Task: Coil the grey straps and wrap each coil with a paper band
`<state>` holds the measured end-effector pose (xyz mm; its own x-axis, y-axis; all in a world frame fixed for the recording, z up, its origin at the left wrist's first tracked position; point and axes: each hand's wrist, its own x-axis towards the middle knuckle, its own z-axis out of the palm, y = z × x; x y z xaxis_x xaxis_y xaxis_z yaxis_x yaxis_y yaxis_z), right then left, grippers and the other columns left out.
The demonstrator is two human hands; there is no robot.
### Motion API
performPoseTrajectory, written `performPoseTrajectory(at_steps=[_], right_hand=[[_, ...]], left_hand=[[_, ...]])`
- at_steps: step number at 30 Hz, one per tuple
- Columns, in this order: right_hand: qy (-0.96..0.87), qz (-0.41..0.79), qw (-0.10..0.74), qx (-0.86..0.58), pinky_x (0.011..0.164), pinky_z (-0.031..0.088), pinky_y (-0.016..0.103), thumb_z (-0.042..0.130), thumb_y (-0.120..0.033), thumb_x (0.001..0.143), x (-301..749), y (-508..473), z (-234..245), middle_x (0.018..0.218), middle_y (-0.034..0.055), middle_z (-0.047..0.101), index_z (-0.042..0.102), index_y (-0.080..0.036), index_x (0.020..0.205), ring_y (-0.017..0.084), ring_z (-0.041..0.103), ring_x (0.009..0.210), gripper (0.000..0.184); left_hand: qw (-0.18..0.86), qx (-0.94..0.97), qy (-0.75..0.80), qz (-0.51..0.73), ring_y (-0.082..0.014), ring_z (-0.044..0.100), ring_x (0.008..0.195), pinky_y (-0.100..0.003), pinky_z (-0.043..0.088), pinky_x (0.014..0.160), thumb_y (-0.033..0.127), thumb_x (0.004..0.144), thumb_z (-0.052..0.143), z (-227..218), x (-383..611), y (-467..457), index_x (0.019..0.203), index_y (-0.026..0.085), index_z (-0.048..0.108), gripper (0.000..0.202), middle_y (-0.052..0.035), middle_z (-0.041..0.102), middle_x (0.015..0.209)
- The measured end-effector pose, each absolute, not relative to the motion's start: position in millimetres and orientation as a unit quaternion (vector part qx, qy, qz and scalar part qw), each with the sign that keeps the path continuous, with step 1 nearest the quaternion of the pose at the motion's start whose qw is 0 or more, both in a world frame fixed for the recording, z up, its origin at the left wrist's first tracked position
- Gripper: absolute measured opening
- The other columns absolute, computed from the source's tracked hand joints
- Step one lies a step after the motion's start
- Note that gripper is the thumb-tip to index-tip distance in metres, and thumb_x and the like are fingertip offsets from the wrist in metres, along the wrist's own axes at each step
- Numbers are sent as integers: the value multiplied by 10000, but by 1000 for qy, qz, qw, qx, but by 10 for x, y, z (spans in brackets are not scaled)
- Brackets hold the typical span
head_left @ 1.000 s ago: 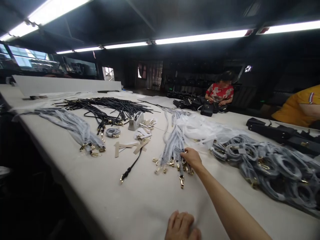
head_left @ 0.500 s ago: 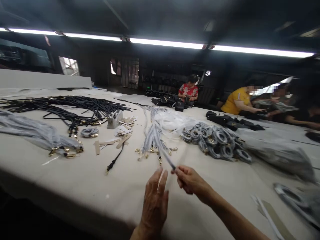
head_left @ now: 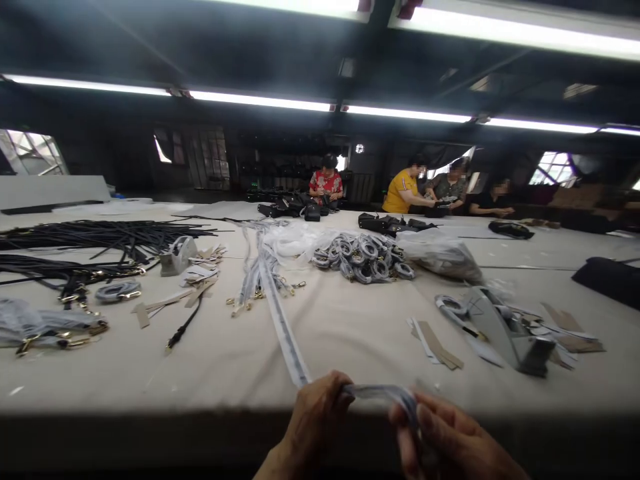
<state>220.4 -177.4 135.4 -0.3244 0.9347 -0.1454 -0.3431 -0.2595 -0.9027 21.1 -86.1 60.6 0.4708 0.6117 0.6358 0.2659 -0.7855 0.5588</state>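
A long grey strap wrapped in clear film (head_left: 283,327) runs from a bundle of like straps with gold clasps (head_left: 257,280) across the white table (head_left: 210,360) to its near edge. My left hand (head_left: 313,420) pinches this strap at the table's edge. My right hand (head_left: 450,443) is closed on the strap's near end, which bends between the two hands. Both hands are low in the picture, close together.
Black straps (head_left: 90,243) and a tape dispenser (head_left: 175,257) lie at the left, coiled grey straps (head_left: 363,257) in the middle, a second dispenser (head_left: 505,330) and paper strips (head_left: 435,343) at the right. Several people work at the far side (head_left: 405,190).
My right hand has pulled one strap out of the bundle toward me. My left hand, open before, has closed on it. The view has swung to the right.
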Motion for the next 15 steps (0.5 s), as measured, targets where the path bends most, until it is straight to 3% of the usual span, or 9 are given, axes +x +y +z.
performPoseTrajectory(at_steps=[3, 6, 8, 10, 12, 15], right_hand=[[-339, 645, 593, -343, 834, 547, 357, 772, -454, 798, 2123, -1778, 1506, 907, 60, 747, 732, -218, 1020, 192, 712, 825, 326], [-374, 492, 705, -348, 985, 510, 471, 770, -438, 799, 2044, -1675, 1510, 988, 52, 774, 751, -277, 977, 265, 714, 998, 241], [-467, 345, 730, -361, 1049, 467, 515, 699, -375, 874, 2045, -1599, 1423, 1082, 47, 762, 743, -301, 1026, 289, 672, 1114, 175], [-608, 185, 681, -364, 1116, 395, 540, 620, -233, 926, 2086, -1537, 1314, 1175, 39, 732, 713, -312, 1125, 291, 618, 1206, 234], [-770, 54, 555, -309, 1171, 313, 545, 601, -138, 908, 2127, -1494, 1240, 1192, 46, 724, 654, -290, 1249, 286, 608, 1221, 377], [-908, -46, 362, -205, 1196, 271, 509, 619, -144, 883, 2077, -1475, 1252, 1121, 85, 746, 563, -201, 1349, 269, 663, 1136, 472]], left_hand=[[367, 803, 209, 421, -135, 568, 598, -222, 441, 574, 468, 1031, 274, 586, 441, -1128, 966, 198, 555, 394, -25, 610, 713], [477, 766, 181, 392, -125, 540, 546, -219, 416, 534, 536, 1010, 301, 706, 555, -1374, 1091, 182, 527, 428, -32, 621, 710], [513, 749, 187, 375, -126, 550, 564, -218, 416, 555, 566, 996, 330, 862, 512, -1499, 1061, 172, 550, 456, -34, 624, 702], [546, 727, 211, 358, -138, 578, 646, -223, 431, 616, 580, 973, 397, 1032, 380, -1589, 961, 166, 596, 459, -41, 631, 734], [600, 683, 254, 331, -133, 568, 672, -217, 428, 639, 569, 941, 485, 1166, 190, -1647, 903, 155, 623, 437, -30, 622, 745], [661, 612, 322, 292, -94, 465, 529, -184, 342, 504, 597, 906, 510, 1255, -127, -1690, 856, 134, 626, 480, 11, 549, 616]])
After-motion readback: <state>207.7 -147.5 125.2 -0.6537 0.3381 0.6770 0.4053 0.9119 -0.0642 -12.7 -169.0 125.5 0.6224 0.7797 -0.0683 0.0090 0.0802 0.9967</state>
